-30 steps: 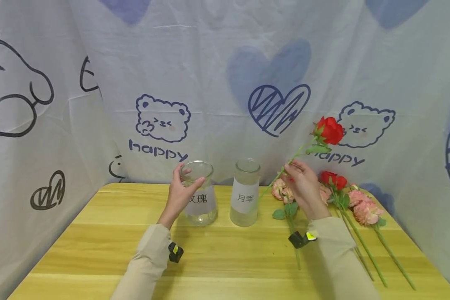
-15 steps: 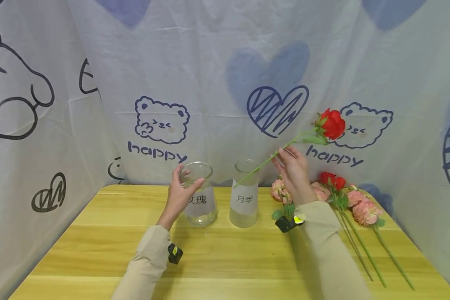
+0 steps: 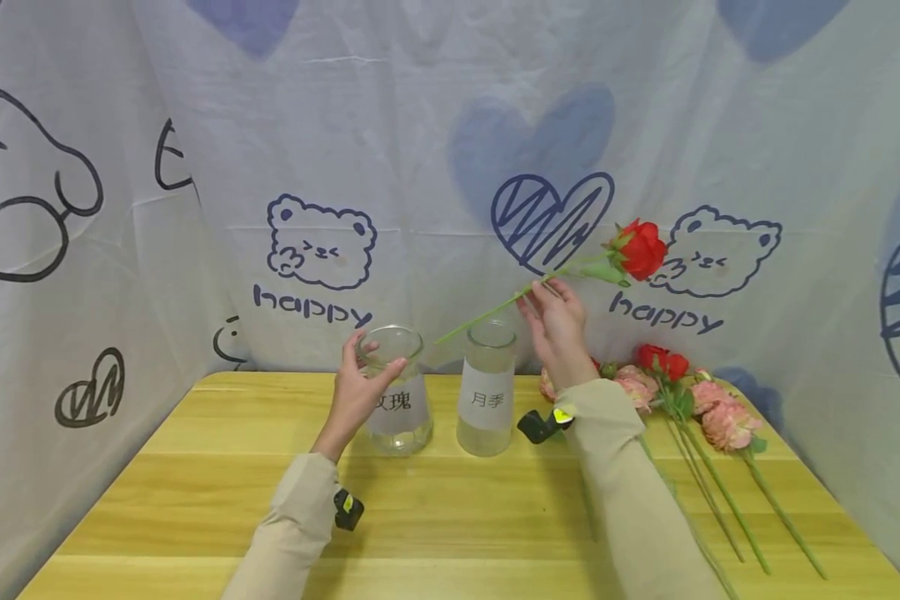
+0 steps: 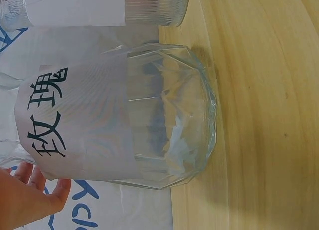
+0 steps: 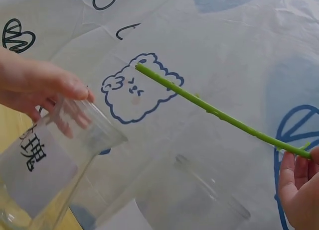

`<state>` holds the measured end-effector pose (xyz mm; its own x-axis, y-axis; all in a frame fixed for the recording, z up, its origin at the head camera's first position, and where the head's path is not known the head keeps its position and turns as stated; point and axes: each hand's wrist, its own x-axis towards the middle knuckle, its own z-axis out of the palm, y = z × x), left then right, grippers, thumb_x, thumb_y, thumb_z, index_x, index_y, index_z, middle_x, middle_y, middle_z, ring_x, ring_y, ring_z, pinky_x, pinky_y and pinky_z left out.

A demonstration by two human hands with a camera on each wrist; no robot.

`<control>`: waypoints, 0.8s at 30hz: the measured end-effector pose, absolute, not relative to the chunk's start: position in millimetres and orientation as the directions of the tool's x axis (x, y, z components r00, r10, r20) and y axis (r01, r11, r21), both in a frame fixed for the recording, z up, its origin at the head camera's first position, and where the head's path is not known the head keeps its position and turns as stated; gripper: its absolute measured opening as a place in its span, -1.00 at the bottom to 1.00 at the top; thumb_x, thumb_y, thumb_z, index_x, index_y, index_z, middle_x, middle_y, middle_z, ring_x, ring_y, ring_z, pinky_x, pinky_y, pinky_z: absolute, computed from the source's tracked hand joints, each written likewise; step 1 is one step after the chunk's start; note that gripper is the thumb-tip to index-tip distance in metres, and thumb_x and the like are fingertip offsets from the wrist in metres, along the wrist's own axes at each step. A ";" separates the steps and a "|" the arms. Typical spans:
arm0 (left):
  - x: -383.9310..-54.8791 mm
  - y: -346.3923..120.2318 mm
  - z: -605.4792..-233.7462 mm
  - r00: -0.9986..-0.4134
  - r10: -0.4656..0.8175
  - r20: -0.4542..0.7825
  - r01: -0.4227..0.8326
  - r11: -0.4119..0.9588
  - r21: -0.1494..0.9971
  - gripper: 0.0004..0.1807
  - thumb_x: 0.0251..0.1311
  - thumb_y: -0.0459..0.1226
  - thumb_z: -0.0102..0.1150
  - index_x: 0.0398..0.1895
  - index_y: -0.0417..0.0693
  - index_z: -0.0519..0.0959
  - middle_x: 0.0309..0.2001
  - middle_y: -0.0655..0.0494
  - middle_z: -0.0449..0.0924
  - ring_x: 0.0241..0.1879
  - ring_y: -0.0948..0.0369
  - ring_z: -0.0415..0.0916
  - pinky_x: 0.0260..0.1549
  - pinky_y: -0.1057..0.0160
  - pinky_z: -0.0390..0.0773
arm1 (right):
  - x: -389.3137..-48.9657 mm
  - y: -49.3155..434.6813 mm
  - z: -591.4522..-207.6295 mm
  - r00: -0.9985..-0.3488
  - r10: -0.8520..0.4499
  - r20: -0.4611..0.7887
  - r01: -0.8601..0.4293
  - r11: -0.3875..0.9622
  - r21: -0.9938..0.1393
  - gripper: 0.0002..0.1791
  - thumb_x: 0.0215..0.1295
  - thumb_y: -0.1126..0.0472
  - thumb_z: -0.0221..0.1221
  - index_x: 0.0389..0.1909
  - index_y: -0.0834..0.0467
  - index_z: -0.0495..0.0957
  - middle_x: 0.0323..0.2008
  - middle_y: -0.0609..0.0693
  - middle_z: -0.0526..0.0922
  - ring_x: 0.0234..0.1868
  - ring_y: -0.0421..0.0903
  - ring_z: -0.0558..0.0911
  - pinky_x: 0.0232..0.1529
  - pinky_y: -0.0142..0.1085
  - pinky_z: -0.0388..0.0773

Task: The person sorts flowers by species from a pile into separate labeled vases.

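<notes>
My right hand [image 3: 560, 332] pinches the green stem [image 5: 219, 114] of a red rose [image 3: 642, 250]. The bloom points up and right, and the bare stem end reaches left, above the gap between two glass vases. My left hand [image 3: 356, 396] grips the neck of the left vase [image 3: 401, 440], which is wide-based and stands upright with a white paper label. In the left wrist view, fingers [image 4: 37, 190] lie along this vase's [image 4: 169, 115] neck. Beside it stands a narrower ribbed vase [image 3: 486, 437], also labelled, touched by neither hand.
At the right of the wooden table [image 3: 420, 525] lie another red rose [image 3: 663, 362] and several pink flowers [image 3: 727, 423], stems toward the front. My right forearm partly covers some of them. A printed white cloth [image 3: 420, 167] hangs behind the table.
My right hand has carried the rose left and upward, and its stem has tilted flatter, its end now past the narrow vase. My left hand has stayed on the wide vase.
</notes>
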<state>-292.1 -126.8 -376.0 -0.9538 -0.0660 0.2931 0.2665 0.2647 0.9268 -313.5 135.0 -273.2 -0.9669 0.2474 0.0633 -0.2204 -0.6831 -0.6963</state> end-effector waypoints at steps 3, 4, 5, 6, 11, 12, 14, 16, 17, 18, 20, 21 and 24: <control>-291.7 -126.9 -376.0 -0.953 -0.065 0.295 0.269 0.260 0.927 -0.02 0.12 -0.04 0.34 0.49 0.00 -0.02 0.33 -0.07 0.29 0.27 -0.09 0.19 0.15 -0.14 0.34 | -317.3 126.9 -270.8 -0.962 0.264 0.067 -0.233 -0.671 -0.704 -0.85 0.37 0.51 0.00 -0.22 0.21 0.30 -0.27 0.00 0.39 -0.27 -0.15 0.50 0.11 -0.20 0.47; -291.6 -127.0 -376.1 -0.953 -0.065 0.296 0.270 0.258 0.927 -0.02 0.12 -0.05 0.34 0.49 -0.01 -0.02 0.33 -0.07 0.29 0.27 -0.09 0.19 0.14 -0.14 0.34 | -318.6 124.2 -270.2 -0.961 0.268 0.067 -0.234 -0.664 -0.710 -0.85 0.37 0.51 0.00 -0.21 0.21 0.31 -0.26 0.00 0.39 -0.25 -0.15 0.50 0.12 -0.20 0.47; -291.4 -127.2 -376.0 -0.953 -0.065 0.297 0.271 0.258 0.927 -0.02 0.12 -0.05 0.34 0.49 -0.01 -0.02 0.33 -0.07 0.29 0.27 -0.09 0.19 0.14 -0.14 0.34 | -319.7 121.4 -269.6 -0.959 0.274 0.066 -0.238 -0.661 -0.712 -0.85 0.36 0.51 0.00 -0.20 0.22 0.31 -0.26 0.01 0.38 -0.23 -0.13 0.49 0.10 -0.20 0.48; -291.3 -127.2 -376.0 -0.952 -0.065 0.298 0.272 0.257 0.927 -0.02 0.11 -0.05 0.34 0.49 -0.01 -0.02 0.33 -0.07 0.29 0.27 -0.09 0.19 0.14 -0.14 0.35 | -320.5 118.3 -268.9 -0.958 0.280 0.065 -0.241 -0.657 -0.714 -0.85 0.36 0.51 0.00 -0.21 0.21 0.32 -0.25 0.02 0.38 -0.21 -0.11 0.49 0.08 -0.21 0.49; -291.3 -127.2 -375.7 -0.952 -0.063 0.299 0.274 0.257 0.927 -0.02 0.11 -0.05 0.35 0.50 -0.02 -0.02 0.33 -0.09 0.28 0.27 -0.09 0.19 0.14 -0.14 0.34 | -323.4 102.0 -268.1 -0.947 0.314 0.066 -0.262 -0.636 -0.726 -0.83 0.35 0.52 0.01 -0.21 0.21 0.32 -0.22 0.07 0.40 -0.18 -0.06 0.49 0.04 -0.20 0.53; -291.7 -127.3 -375.7 -0.952 -0.062 0.299 0.274 0.259 0.926 -0.02 0.12 -0.06 0.35 0.50 -0.02 -0.03 0.34 -0.10 0.28 0.27 -0.09 0.19 0.15 -0.14 0.34 | -324.1 98.4 -268.5 -0.944 0.322 0.066 -0.265 -0.629 -0.731 -0.82 0.35 0.53 0.01 -0.20 0.21 0.32 -0.22 0.07 0.41 -0.19 -0.07 0.49 0.02 -0.20 0.53; -291.7 -127.3 -375.5 -0.952 -0.063 0.299 0.274 0.261 0.926 -0.01 0.12 -0.06 0.35 0.50 -0.02 -0.03 0.34 -0.10 0.28 0.27 -0.09 0.19 0.15 -0.14 0.34 | -326.5 91.1 -269.8 -0.938 0.340 0.071 -0.278 -0.613 -0.740 -0.82 0.34 0.53 0.03 -0.18 0.23 0.33 -0.22 0.08 0.43 -0.24 -0.11 0.50 -0.01 -0.21 0.55; -291.6 -127.1 -375.3 -0.952 -0.064 0.300 0.274 0.262 0.925 -0.01 0.12 -0.05 0.35 0.50 -0.03 -0.03 0.33 -0.09 0.28 0.27 -0.09 0.19 0.15 -0.14 0.34 | -328.5 83.6 -271.1 -0.930 0.360 0.076 -0.293 -0.600 -0.744 -0.81 0.32 0.54 0.04 -0.13 0.28 0.33 -0.24 0.08 0.43 -0.28 -0.12 0.50 -0.07 -0.22 0.57; -291.6 -127.0 -375.2 -0.952 -0.065 0.299 0.273 0.260 0.926 -0.01 0.12 -0.05 0.35 0.50 -0.03 -0.04 0.33 -0.09 0.28 0.27 -0.08 0.19 0.15 -0.13 0.34 | -329.2 80.1 -271.8 -0.926 0.370 0.080 -0.301 -0.590 -0.749 -0.80 0.32 0.54 0.04 -0.10 0.32 0.32 -0.25 0.07 0.43 -0.30 -0.13 0.49 -0.11 -0.23 0.58; -291.5 -126.9 -375.2 -0.952 -0.064 0.299 0.273 0.259 0.926 -0.01 0.12 -0.06 0.35 0.50 -0.03 -0.04 0.33 -0.08 0.28 0.27 -0.08 0.19 0.15 -0.13 0.34 | -329.7 76.9 -272.3 -0.922 0.378 0.080 -0.303 -0.581 -0.755 -0.78 0.32 0.54 0.05 -0.07 0.36 0.32 -0.25 0.07 0.43 -0.31 -0.14 0.49 -0.14 -0.25 0.58; -290.9 -126.5 -375.1 -0.953 -0.064 0.298 0.273 0.255 0.928 -0.01 0.11 -0.06 0.35 0.50 -0.04 -0.04 0.33 -0.07 0.28 0.27 -0.07 0.19 0.14 -0.13 0.35 | -330.2 71.6 -273.4 -0.920 0.384 0.074 -0.298 -0.565 -0.770 -0.72 0.32 0.53 0.06 0.02 0.43 0.29 -0.25 0.07 0.43 -0.31 -0.14 0.49 -0.17 -0.26 0.59; -290.7 -126.3 -375.0 -0.953 -0.064 0.298 0.273 0.254 0.928 -0.01 0.12 -0.06 0.35 0.50 -0.04 -0.04 0.33 -0.07 0.28 0.27 -0.07 0.19 0.14 -0.13 0.35 | -329.9 69.3 -273.9 -0.919 0.388 0.068 -0.292 -0.558 -0.777 -0.69 0.32 0.52 0.06 0.05 0.45 0.28 -0.24 0.07 0.43 -0.30 -0.14 0.49 -0.18 -0.27 0.58; -290.5 -125.9 -375.3 -0.953 -0.063 0.297 0.273 0.255 0.928 -0.02 0.12 -0.07 0.34 0.50 -0.03 -0.03 0.33 -0.08 0.28 0.27 -0.06 0.19 0.14 -0.12 0.35 | -330.1 64.9 -275.5 -0.916 0.398 0.050 -0.276 -0.534 -0.799 -0.65 0.32 0.51 0.08 0.09 0.46 0.28 -0.23 0.07 0.43 -0.27 -0.14 0.48 -0.14 -0.26 0.59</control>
